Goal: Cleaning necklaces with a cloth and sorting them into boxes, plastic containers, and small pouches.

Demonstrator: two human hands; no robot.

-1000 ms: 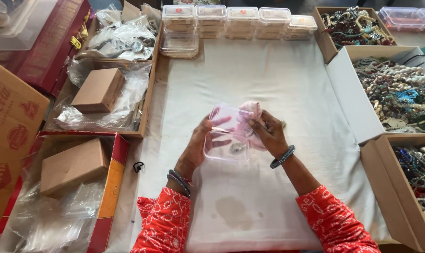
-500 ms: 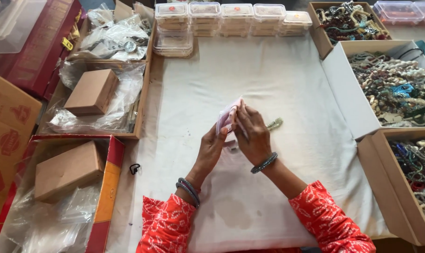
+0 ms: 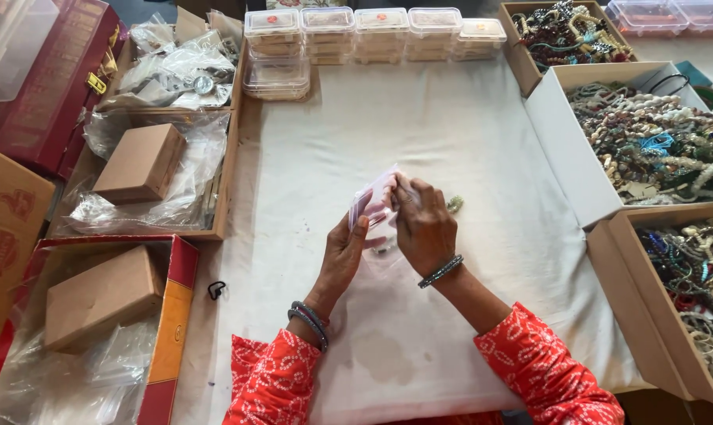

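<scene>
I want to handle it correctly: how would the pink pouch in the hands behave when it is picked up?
The pink pouch looks thin and partly see-through, so it is probably light and floppy. The left hand and right hand both pinch it, which suggests it sags otherwise. Its smooth film may be slippery.

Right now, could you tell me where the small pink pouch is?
In the head view, the pink pouch is at the middle of the white cloth, held between the left hand and right hand.
</scene>
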